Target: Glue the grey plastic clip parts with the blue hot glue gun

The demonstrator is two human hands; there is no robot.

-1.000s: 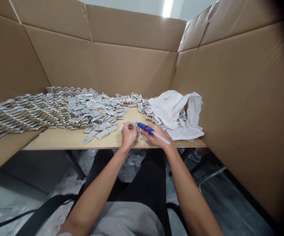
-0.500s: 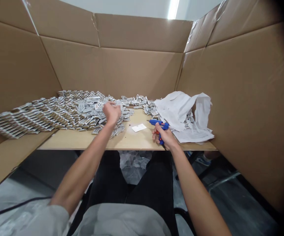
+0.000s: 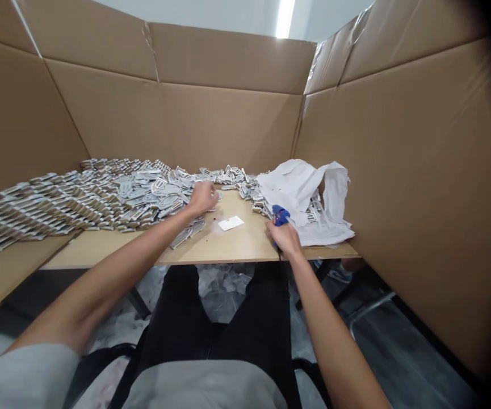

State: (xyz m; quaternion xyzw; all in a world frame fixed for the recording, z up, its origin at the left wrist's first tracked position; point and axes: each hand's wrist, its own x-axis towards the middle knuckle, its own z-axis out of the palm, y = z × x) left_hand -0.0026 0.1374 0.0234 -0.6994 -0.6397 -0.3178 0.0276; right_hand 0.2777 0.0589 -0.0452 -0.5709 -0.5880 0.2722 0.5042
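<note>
My right hand (image 3: 285,236) is wrapped round the handle of a blue glue gun (image 3: 281,215), beside the white sheets at the table's right. My left hand (image 3: 205,196) is at the right edge of a heap of grey-and-white patch-like pieces (image 3: 151,190). Its fingers are curled together; whatever they hold is too blurred to make out. Between the two hands a small white card (image 3: 230,222) lies flat on the wooden table (image 3: 245,244).
Dense overlapping rows of pieces (image 3: 36,207) fill the table's left side. Crumpled white sheets (image 3: 300,187) cover more pieces at the right. Cardboard walls (image 3: 228,125) stand at the back and both sides. A person's shoe (image 3: 339,275) shows beneath the table.
My left hand has moved right, away from the middle of the heap. The glue gun's nozzle has swung away from the card, toward the back. The whole view has shifted slightly.
</note>
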